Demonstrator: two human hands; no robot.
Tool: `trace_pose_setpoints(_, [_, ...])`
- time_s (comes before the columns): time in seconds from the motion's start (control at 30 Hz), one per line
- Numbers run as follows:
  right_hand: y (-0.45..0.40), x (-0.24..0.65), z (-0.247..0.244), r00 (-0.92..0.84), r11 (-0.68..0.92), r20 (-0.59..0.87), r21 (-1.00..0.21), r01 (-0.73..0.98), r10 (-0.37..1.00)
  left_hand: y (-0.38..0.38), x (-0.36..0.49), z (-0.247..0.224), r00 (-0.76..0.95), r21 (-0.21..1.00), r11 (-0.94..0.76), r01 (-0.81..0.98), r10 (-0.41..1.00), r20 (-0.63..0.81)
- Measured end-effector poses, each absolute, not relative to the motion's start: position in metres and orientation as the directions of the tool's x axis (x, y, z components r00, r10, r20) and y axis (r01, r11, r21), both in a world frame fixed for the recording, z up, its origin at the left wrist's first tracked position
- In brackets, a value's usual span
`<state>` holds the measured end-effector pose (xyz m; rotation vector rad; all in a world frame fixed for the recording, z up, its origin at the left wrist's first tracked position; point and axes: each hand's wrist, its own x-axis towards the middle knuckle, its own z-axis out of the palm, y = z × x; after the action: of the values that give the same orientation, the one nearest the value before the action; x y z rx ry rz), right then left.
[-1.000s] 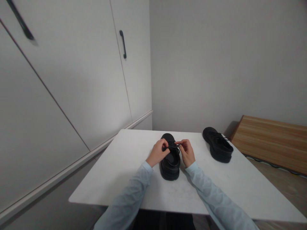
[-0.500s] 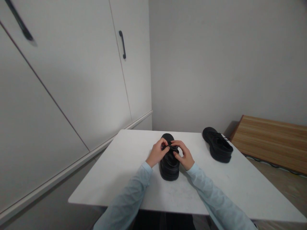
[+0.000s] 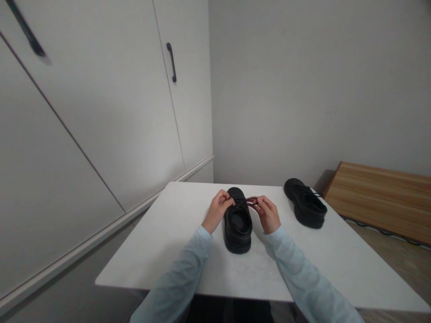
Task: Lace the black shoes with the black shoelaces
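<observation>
Below the centre of the frame, on the white table (image 3: 175, 233), see the shoe (image 3: 238, 245), standing upright with toe toward the top. On its right side, notice the lace (image 3: 252, 199), drawn out and clamped between fingers of the right hand (image 3: 269, 216). On its left side, find thumb and finger of the left hand (image 3: 215, 212) close together beside the lacing; cannot tell if clamped on anything. Judge the lace light, limp, maybe a little slippery: pinch it near the lacing. Expect more weight and a stiffer sole in the shoe: steady it by side or heel. Farther right, see the other shoe (image 3: 308, 218).
</observation>
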<state>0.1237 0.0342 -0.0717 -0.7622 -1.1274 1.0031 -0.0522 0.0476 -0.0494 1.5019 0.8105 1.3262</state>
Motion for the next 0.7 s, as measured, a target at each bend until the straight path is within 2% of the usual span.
trace_pose_setpoints(0.2, [0.029, 0.125, -0.062, 0.062, 0.331, 0.332, -0.869, -0.369, 0.941, 0.047, -0.055, -0.051, 0.155, 0.92, -0.37, -0.13, 0.909, 0.387])
trace_pose_setpoints(0.4, [0.03, 0.125, -0.067, 0.063, 0.335, 0.332, -0.893, -0.302, 0.941, 0.044, -0.057, -0.048, 0.082, 0.909, -0.397, -0.126, 0.909, 0.409])
trace_pose_setpoints(0.57, [0.033, 0.127, -0.071, 0.125, 0.352, 0.339, -0.93, -0.106, 0.932, 0.043, -0.056, -0.046, 0.053, 0.89, -0.404, -0.209, 0.905, 0.423])
trace_pose_setpoints(0.7, [0.035, 0.128, -0.072, 0.147, 0.377, 0.392, -0.918, 0.123, 0.908, 0.043, -0.055, -0.045, 0.005, 0.883, -0.452, -0.124, 0.89, 0.456])
